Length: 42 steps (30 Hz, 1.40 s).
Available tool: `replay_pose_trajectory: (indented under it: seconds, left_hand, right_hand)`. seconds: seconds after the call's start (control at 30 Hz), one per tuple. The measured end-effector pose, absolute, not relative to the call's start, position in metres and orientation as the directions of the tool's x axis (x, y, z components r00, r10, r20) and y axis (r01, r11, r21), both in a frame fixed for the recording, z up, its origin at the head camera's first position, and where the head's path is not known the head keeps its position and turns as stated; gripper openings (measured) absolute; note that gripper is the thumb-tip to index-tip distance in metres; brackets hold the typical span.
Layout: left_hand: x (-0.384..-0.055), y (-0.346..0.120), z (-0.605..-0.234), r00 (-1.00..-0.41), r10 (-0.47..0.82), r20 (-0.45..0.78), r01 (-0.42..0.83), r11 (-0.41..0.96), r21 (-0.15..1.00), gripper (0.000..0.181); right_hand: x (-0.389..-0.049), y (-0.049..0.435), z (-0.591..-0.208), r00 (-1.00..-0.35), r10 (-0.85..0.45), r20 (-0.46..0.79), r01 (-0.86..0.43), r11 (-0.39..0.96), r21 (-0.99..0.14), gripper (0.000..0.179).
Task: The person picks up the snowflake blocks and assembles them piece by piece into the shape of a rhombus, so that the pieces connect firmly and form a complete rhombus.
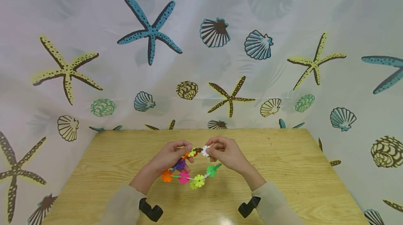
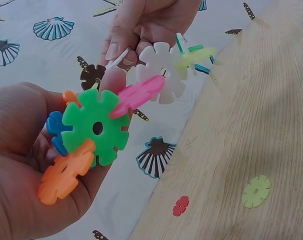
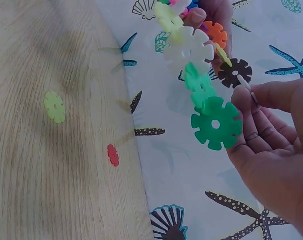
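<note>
A chain of notched plastic snowflake discs hangs in a loop between both hands above the table. My left hand (image 1: pixel 172 155) grips the chain near its yellow and purple discs (image 1: pixel 180 163). My right hand (image 1: pixel 227 152) pinches a white disc (image 1: pixel 206 150) between thumb and finger. The white disc meets the edge of a brown disc (image 3: pixel 235 73); whether it is seated in the slot, I cannot tell. Lower along the loop are an orange disc (image 1: pixel 167 175), a pink disc (image 1: pixel 184 177) and a yellow disc (image 1: pixel 199 181). A green disc (image 3: pixel 216 123) hangs at the free end.
On the wooden table (image 1: pixel 267 183) lie a loose yellow-green disc (image 2: pixel 256 191) and a loose red disc (image 2: pixel 180 205). A white cloth (image 1: pixel 195 60) printed with starfish and shells stands behind and at both sides of the table.
</note>
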<state>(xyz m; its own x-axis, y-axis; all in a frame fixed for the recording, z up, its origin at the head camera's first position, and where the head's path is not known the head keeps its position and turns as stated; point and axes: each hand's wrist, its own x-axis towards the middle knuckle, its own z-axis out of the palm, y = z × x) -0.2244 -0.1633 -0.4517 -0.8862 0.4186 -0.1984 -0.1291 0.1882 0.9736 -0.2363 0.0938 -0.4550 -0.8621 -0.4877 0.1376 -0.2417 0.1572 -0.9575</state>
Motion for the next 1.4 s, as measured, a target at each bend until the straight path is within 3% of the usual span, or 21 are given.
replay_pose_trajectory:
  seconds: [0.87,1.4]
  left_hand:
    - [-0.223,-0.158,-0.452,-0.891,0.408,-0.197,-0.127,0.192,0.973,0.034]
    - [-0.222,-0.145,-0.458,-0.887,0.397,-0.236,-0.21,0.11,0.972,0.033]
  right_hand:
    - [-0.234,0.089,-0.45,-0.858,-0.477,0.19,-0.306,0.177,-0.936,0.022]
    - [-0.238,0.093,-0.454,-0.875,-0.451,0.178,-0.3,0.215,-0.929,0.022]
